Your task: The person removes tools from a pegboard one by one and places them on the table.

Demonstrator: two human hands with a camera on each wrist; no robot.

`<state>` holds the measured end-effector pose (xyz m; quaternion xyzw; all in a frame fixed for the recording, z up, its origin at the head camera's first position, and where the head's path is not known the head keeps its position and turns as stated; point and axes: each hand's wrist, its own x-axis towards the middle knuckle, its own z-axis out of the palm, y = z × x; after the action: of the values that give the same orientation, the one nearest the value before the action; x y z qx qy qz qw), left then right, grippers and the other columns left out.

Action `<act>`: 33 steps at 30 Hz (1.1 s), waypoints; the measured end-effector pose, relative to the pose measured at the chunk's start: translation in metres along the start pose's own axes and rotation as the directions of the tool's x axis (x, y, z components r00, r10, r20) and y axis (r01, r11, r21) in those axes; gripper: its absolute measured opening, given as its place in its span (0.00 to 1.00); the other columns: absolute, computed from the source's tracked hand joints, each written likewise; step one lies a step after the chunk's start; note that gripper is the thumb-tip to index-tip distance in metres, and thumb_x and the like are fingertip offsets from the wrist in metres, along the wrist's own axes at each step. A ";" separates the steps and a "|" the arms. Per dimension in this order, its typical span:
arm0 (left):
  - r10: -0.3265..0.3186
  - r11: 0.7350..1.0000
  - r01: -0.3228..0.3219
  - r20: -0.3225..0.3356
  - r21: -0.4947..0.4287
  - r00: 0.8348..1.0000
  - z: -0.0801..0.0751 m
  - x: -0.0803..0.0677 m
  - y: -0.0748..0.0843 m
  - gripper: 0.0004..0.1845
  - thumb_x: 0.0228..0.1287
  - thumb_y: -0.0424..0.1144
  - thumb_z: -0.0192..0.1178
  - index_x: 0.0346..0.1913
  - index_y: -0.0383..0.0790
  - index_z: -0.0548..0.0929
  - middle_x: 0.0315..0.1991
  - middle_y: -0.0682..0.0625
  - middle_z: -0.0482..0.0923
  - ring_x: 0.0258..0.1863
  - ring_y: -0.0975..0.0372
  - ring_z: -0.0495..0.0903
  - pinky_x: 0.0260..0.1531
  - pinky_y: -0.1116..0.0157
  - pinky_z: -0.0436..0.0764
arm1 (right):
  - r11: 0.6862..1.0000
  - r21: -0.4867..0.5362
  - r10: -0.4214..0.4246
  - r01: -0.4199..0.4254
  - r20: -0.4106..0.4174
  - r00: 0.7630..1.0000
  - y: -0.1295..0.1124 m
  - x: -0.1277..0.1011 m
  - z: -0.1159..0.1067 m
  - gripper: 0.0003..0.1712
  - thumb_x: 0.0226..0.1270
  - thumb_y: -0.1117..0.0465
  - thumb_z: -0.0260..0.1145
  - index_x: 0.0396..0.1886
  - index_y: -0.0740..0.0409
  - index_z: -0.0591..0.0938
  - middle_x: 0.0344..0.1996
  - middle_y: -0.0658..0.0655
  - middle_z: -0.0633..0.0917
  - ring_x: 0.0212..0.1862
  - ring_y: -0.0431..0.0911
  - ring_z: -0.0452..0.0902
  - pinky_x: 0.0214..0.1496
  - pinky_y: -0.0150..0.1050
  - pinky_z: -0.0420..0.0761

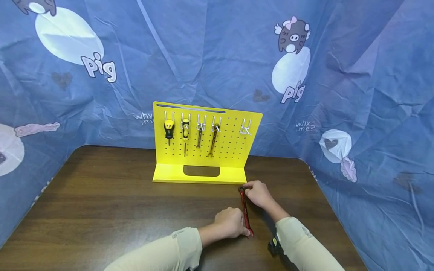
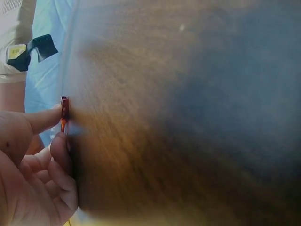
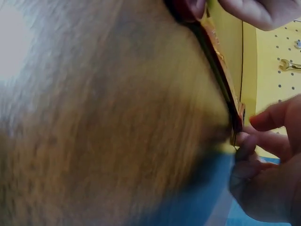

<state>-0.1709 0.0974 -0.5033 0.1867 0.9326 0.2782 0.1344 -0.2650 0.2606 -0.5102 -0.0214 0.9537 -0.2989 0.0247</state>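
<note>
A red combination wrench [image 1: 245, 211] lies close above the wooden table, its ring end toward the yellow pegboard. My left hand [image 1: 229, 223] pinches the near, open end between thumb and finger; the left wrist view shows that wrench tip [image 2: 64, 107] between them. At the far ring end, the fingertips of my right hand [image 1: 259, 194] are curled about the wrench. In the right wrist view the wrench's shaft [image 3: 218, 61] stretches between both hands, with the right fingers [image 3: 273, 115] at its ring end. Whether the wrench touches the table is hard to tell.
The yellow pegboard [image 1: 200, 174] stands at the back of the table [image 1: 118, 203]. On its hooks hang two screwdrivers [image 1: 169, 130] and two wrenches [image 1: 213, 141]. A hook pair [image 1: 245, 127] at the right carries nothing. Blue printed cloth [image 1: 230, 75] surrounds the table.
</note>
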 end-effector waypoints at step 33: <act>0.117 0.923 -0.216 -0.304 -0.317 0.945 -0.091 0.058 -0.084 0.17 0.67 0.34 0.67 0.55 0.30 0.82 0.51 0.39 0.83 0.55 0.49 0.80 0.56 0.51 0.78 | 0.866 0.355 -0.208 0.352 -0.385 0.899 -0.143 0.070 -0.028 0.17 0.73 0.63 0.66 0.59 0.53 0.84 0.46 0.54 0.86 0.47 0.49 0.83 0.45 0.43 0.84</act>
<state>-0.2779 0.0137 -0.4860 0.1983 0.8589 0.4721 0.0077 -0.3331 0.1553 -0.4074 -0.1049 0.8444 -0.4945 -0.1775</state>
